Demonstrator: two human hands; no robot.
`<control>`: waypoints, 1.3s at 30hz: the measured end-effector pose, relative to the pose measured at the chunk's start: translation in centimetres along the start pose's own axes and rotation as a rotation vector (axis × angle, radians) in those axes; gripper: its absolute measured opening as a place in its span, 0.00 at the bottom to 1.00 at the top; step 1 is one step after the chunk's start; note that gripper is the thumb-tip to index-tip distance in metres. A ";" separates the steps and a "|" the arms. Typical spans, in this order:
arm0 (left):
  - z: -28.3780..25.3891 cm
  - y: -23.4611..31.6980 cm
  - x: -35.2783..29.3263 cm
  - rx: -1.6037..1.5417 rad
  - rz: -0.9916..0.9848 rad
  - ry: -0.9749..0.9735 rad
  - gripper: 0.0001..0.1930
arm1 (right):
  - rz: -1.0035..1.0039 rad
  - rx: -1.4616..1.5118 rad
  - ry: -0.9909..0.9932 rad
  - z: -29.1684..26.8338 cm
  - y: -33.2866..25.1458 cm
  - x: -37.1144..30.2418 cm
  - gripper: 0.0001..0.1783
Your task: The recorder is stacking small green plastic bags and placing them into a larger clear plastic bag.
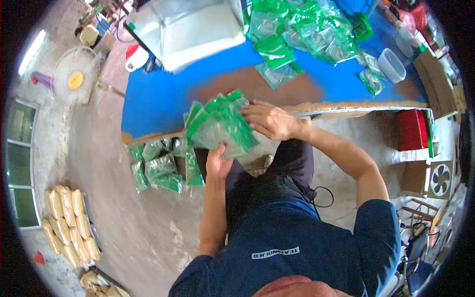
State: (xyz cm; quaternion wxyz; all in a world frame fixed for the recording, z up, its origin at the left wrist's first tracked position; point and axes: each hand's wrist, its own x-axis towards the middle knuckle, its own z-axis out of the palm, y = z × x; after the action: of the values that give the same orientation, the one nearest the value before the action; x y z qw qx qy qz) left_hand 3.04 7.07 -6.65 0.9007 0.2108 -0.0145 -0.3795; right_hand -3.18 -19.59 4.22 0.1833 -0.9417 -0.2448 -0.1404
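My left hand point(217, 162) is closed on the lower edge of a fanned stack of flat green-and-clear plastic packets point(217, 126), its thumb lying on top. The stack is held above my lap, by the near edge of the blue table. My right hand point(271, 120) is at the stack's upper right side, fingers stretched toward the packets and seeming to touch their edges. Its fingertips are slightly blurred, and no separate packet shows in them. Beyond, a large loose heap of similar packets point(316, 29) lies on the table point(163, 104).
A large shiny metal tray point(198, 34) stands at the back left, and a clear plastic tub point(392, 65) at the right. Bundled green packets point(163, 167) sit low at the table's left. A red box point(412, 130) and a fan-printed carton point(430, 179) are right.
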 end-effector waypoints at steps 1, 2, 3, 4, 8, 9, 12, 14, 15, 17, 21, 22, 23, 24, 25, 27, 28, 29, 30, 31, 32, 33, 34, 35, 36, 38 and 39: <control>0.1 -0.1 0.4 -0.003 -0.013 0.023 0.29 | 0.112 -0.025 0.119 -0.2 0.2 0.1 0.26; 0.3 -0.4 -0.2 -0.011 -0.018 0.041 0.29 | 0.225 -0.053 0.238 -0.3 0.1 0.3 0.27; 1.1 -0.4 0.0 0.061 0.002 0.072 0.29 | 0.472 -0.212 0.376 -0.7 0.1 0.8 0.28; 1.8 -0.3 0.2 0.135 0.022 0.101 0.30 | 0.645 -0.504 0.414 0.1 0.6 0.5 0.28; 2.1 -0.4 -0.5 0.117 0.045 0.028 0.28 | 0.368 -0.006 0.210 0.8 -0.6 -0.3 0.22; 2.2 -0.4 -0.3 0.138 0.023 0.028 0.28 | 0.178 0.196 0.279 0.9 -0.9 0.0 0.19; 2.8 0.0 -0.9 0.134 -0.009 0.054 0.29 | 0.460 0.361 0.136 -0.9 0.6 2.4 0.18; 2.8 -0.6 -0.5 0.102 -0.048 0.045 0.30 | 0.602 -0.032 0.383 -1.7 4.8 3.2 0.25; 1.7 -1.3 -0.4 0.142 -0.072 0.122 0.30 | 0.538 -0.181 0.344 -1.4 7.0 2.2 0.30; 0.3 -0.4 -1.1 0.198 -0.081 0.196 0.30 | 0.374 -0.188 0.248 -0.4 7.1 1.4 0.40; 0.1 1.3 -3.6 0.070 0.004 0.151 0.31 | 0.151 -0.001 0.142 1.1 -0.2 -0.5 0.34; 0.6 1.7 -3.8 0.048 -0.003 0.141 0.31 | 0.225 0.088 0.233 2.4 -1.5 -1.3 0.27; 0.2 2.7 -3.7 0.000 -0.017 0.070 0.30 | 0.535 0.468 0.421 2.4 -3.7 -0.5 0.20; -0.1 3.2 -3.2 -0.048 -0.032 -0.001 0.29 | 0.842 0.848 0.618 2.5 -5.4 0.8 0.13; 2.1 2.4 -2.3 -0.054 -0.019 0.030 0.27 | 0.749 1.261 0.953 4.1 -5.4 1.1 0.06; 0.8 0.4 -0.1 -0.140 -0.120 -0.115 0.25 | 0.955 1.602 0.911 1.0 -7.8 0.2 0.06; -0.4 0.1 1.0 -0.198 -0.163 -0.215 0.24 | 0.838 1.403 0.858 2.0 -7.7 -0.8 0.08; -1.6 1.3 0.9 -0.038 -0.119 -0.045 0.26 | 0.957 1.417 0.718 1.1 -7.9 -0.6 0.12; -2.1 2.2 1.0 0.130 -0.080 0.110 0.27 | 0.980 1.332 0.648 1.4 -7.0 -0.6 0.26; 0.7 2.2 2.2 0.214 -0.086 0.155 0.24 | 0.881 1.293 0.610 -0.2 -6.4 -0.8 0.37; 3.9 1.9 3.3 0.300 -0.092 0.186 0.21 | 0.785 1.087 0.559 -0.9 -5.2 -1.4 0.48; 2.9 2.9 4.7 0.628 0.043 0.130 0.22 | 0.654 0.854 0.568 -2.4 -4.6 -1.0 0.53; 2.4 3.7 6.8 0.946 0.201 0.056 0.22 | 0.526 0.623 0.557 -3.7 -3.9 -0.4 0.57; 4.4 2.2 8.6 0.928 0.155 -0.007 0.22 | 0.553 0.558 0.563 -3.9 -2.3 -0.3 0.58; 7.1 1.5 10.2 0.920 0.195 -0.080 0.22 | 0.571 0.502 0.565 -4.1 -0.6 -0.5 0.59; 10.4 1.3 12.0 0.910 0.316 -0.174 0.22 | 0.551 0.477 0.544 -5.2 0.6 -1.1 0.57; 6.8 3.9 15.5 1.005 0.270 -0.248 0.22 | 0.498 0.471 0.510 -6.5 1.1 -1.0 0.55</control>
State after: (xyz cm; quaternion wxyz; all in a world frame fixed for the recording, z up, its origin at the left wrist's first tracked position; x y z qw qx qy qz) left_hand 15.44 -3.75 -1.01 0.7211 0.5659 -0.3279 -0.2286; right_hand -4.59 -23.60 9.40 0.4762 -0.8396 0.0180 -0.2607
